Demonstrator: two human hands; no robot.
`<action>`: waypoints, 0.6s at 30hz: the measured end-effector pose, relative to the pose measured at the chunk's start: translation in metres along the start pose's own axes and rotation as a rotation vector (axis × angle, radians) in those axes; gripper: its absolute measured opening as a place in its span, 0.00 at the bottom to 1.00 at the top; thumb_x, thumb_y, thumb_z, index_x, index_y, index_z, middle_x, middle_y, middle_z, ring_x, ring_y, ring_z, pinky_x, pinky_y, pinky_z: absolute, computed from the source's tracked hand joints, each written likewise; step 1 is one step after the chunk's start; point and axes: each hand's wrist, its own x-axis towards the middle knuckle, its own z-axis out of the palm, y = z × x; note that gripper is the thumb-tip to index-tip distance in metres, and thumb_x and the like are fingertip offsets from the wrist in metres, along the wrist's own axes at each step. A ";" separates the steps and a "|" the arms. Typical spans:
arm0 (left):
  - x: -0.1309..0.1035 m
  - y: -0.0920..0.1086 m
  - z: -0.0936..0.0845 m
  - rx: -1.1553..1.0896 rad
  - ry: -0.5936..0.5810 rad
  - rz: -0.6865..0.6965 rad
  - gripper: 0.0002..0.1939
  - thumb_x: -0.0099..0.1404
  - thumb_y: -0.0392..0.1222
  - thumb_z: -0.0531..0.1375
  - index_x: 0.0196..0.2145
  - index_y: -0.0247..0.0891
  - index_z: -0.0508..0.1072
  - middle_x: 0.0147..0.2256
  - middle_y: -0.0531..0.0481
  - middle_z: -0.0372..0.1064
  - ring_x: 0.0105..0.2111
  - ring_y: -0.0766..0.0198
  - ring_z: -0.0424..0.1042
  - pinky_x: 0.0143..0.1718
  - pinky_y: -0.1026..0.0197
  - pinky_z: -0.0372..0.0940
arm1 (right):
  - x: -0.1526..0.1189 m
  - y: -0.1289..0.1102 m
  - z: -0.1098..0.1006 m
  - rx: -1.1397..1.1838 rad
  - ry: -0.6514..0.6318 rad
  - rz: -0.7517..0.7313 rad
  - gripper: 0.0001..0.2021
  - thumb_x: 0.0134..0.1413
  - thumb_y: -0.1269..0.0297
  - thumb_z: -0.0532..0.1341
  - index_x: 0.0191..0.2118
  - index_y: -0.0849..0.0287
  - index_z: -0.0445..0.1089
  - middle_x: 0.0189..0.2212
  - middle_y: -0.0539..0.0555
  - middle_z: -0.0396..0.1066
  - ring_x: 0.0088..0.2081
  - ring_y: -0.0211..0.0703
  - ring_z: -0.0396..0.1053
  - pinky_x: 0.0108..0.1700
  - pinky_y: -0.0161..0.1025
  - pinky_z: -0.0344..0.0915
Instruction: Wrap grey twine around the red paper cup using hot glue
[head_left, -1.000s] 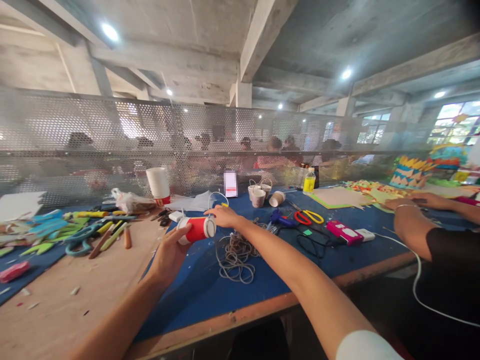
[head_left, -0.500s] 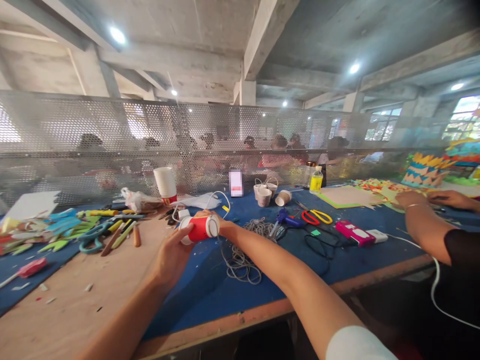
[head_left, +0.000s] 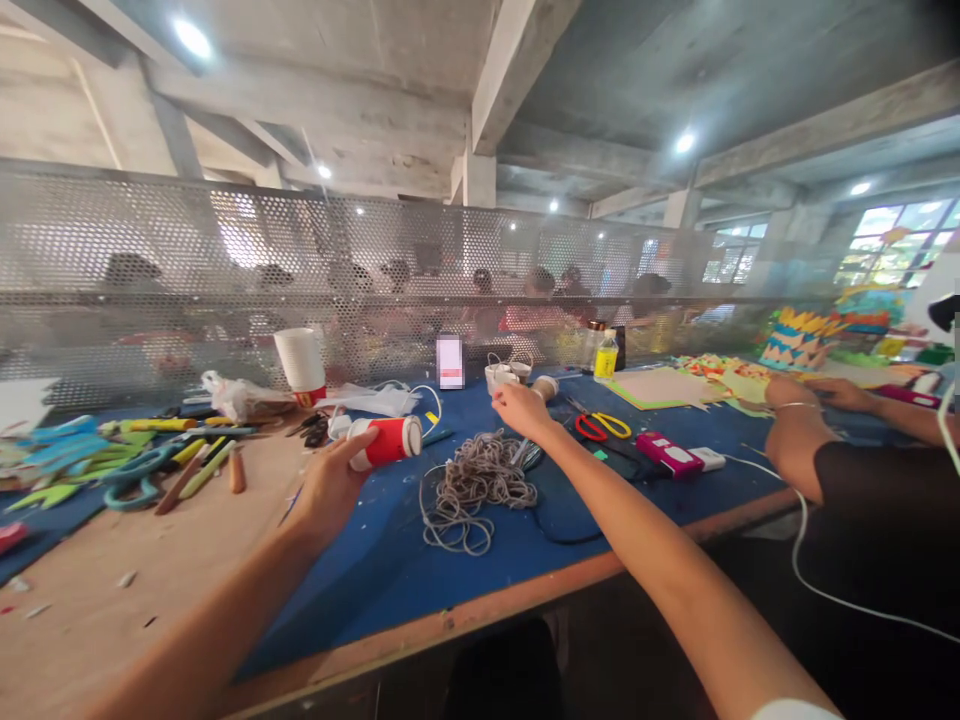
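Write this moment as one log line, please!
left hand: holding red cup | right hand: near small cups | string: heaped on blue table

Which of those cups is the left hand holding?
The red-banded cup, tipped sideways in the left hand; the white stack stands farther back, and the small pale cups are near the right hand.

White sleeve (head_left: 796, 709) on right arm (head_left: 649, 540); left forearm (head_left: 229, 615), both hands (head_left: 525, 412) bare.

Held cup (head_left: 386, 443) red and white, cord (head_left: 487, 476) grey-brown, mat (head_left: 367, 575) blue. Scissors (head_left: 602, 420) one red loop, one yellow; bottle label (head_left: 604, 363) yellow. Screen (head_left: 420, 240) grey, dotted with holes.
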 end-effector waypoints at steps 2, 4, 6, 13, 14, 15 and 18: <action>0.007 -0.002 0.008 0.003 0.016 0.005 0.17 0.52 0.38 0.71 0.40 0.30 0.79 0.31 0.44 0.81 0.30 0.50 0.80 0.30 0.53 0.74 | -0.015 0.024 -0.004 -0.064 -0.030 0.077 0.15 0.68 0.63 0.55 0.53 0.62 0.73 0.55 0.66 0.71 0.56 0.55 0.70 0.54 0.45 0.65; 0.016 -0.007 0.014 0.032 0.012 0.027 0.15 0.52 0.38 0.71 0.39 0.31 0.79 0.32 0.44 0.81 0.30 0.50 0.79 0.29 0.54 0.73 | -0.031 0.042 -0.006 -0.119 -0.084 0.128 0.16 0.66 0.65 0.58 0.54 0.65 0.72 0.55 0.70 0.70 0.57 0.59 0.70 0.54 0.48 0.66; 0.025 -0.014 0.017 0.098 0.008 0.086 0.13 0.52 0.40 0.71 0.35 0.31 0.79 0.30 0.46 0.80 0.28 0.53 0.79 0.27 0.58 0.72 | -0.045 0.053 -0.007 -0.160 -0.142 0.163 0.17 0.63 0.64 0.61 0.54 0.67 0.72 0.55 0.71 0.71 0.57 0.61 0.70 0.54 0.48 0.66; 0.038 -0.034 0.009 0.161 -0.055 0.095 0.15 0.53 0.44 0.72 0.36 0.32 0.80 0.32 0.46 0.80 0.33 0.56 0.78 0.36 0.56 0.72 | -0.061 0.064 -0.006 -0.207 -0.236 0.217 0.20 0.61 0.60 0.65 0.54 0.67 0.71 0.53 0.70 0.74 0.57 0.59 0.72 0.54 0.46 0.67; 0.038 -0.035 0.007 0.165 -0.056 0.101 0.14 0.54 0.44 0.72 0.36 0.33 0.80 0.33 0.47 0.80 0.34 0.56 0.78 0.37 0.57 0.72 | -0.060 0.065 -0.006 -0.207 -0.239 0.223 0.19 0.61 0.61 0.64 0.54 0.67 0.71 0.52 0.70 0.74 0.56 0.59 0.73 0.53 0.46 0.67; 0.038 -0.035 0.006 0.167 -0.054 0.109 0.14 0.54 0.44 0.72 0.35 0.33 0.80 0.33 0.47 0.79 0.34 0.57 0.78 0.38 0.57 0.72 | -0.060 0.066 -0.005 -0.206 -0.241 0.229 0.18 0.61 0.63 0.64 0.53 0.67 0.71 0.52 0.70 0.75 0.56 0.59 0.73 0.52 0.46 0.67; 0.038 -0.036 0.003 0.175 -0.060 0.113 0.14 0.55 0.45 0.72 0.36 0.34 0.81 0.33 0.47 0.79 0.35 0.57 0.77 0.38 0.57 0.71 | -0.058 0.066 -0.003 -0.206 -0.237 0.250 0.15 0.62 0.69 0.61 0.53 0.68 0.69 0.50 0.71 0.76 0.54 0.59 0.74 0.50 0.45 0.67</action>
